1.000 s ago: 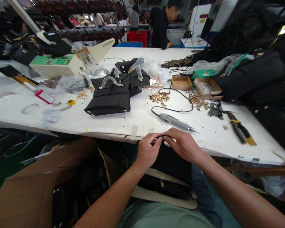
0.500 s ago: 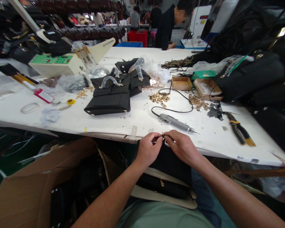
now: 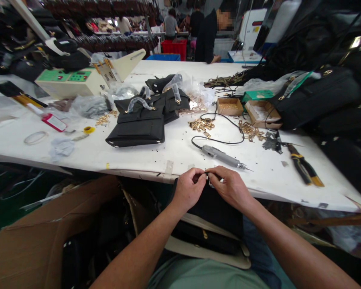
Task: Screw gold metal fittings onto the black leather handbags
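On my lap, against the table's front edge, lies a black bag (image 3: 218, 206) with a beige-lined opening and a gold zip pull (image 3: 205, 234). My left hand (image 3: 190, 185) pinches the bag's far edge with thumb and forefinger. Close beside it, my right hand (image 3: 228, 182) pinches the same edge, the fingertips of both hands nearly meeting. A small dark piece shows between them, too small to make out. Just beyond my hands rests a grey electric screwdriver (image 3: 221, 155) with its black cord. Gold metal fittings (image 3: 202, 124) lie in a heap behind it.
Black handbags (image 3: 138, 126) with wrapped handles stand mid-table. Pliers (image 3: 305, 164) lie at the right, near small cardboard boxes (image 3: 229, 106). A red bottle (image 3: 53, 121) and yellow tape (image 3: 89, 129) are at the left. An open carton (image 3: 33, 237) sits below, left. A co-worker (image 3: 209, 34) stands across the table.
Both hands stay pinched at the bag's edge, with only slight finger movement. The co-worker across the table has shifted a little to the left.
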A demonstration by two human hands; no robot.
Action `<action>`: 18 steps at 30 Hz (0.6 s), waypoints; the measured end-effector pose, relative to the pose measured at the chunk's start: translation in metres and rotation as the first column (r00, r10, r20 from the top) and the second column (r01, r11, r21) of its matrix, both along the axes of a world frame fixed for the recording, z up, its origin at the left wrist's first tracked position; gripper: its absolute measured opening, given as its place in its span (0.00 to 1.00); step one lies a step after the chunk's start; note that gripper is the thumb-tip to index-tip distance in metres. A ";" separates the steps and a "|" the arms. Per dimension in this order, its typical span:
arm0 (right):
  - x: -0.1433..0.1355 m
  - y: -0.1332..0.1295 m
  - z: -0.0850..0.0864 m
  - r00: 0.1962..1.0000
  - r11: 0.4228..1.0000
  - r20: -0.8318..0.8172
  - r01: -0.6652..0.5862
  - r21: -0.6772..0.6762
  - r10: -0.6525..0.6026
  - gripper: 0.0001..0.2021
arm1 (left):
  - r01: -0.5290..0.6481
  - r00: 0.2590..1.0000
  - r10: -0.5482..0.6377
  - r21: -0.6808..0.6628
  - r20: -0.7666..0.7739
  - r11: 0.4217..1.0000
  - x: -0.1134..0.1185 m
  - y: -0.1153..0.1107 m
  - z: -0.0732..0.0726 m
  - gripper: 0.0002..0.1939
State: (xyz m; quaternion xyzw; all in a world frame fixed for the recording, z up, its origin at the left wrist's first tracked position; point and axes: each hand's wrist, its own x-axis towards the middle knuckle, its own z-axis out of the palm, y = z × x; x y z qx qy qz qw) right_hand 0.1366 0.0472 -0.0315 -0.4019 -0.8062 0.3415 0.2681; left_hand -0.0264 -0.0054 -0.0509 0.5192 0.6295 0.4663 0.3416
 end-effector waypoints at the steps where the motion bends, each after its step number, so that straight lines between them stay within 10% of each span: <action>1: -0.001 0.000 0.000 1.000 1.000 -0.001 0.007 0.003 -0.007 0.11 | -0.001 1.000 0.001 -0.002 -0.001 1.000 0.000 0.000 0.000 0.06; 18: -0.006 0.000 -0.003 0.997 0.998 -0.061 0.033 -0.053 -0.036 0.12 | 0.045 0.990 -0.036 -0.065 0.136 0.997 -0.004 0.003 -0.007 0.11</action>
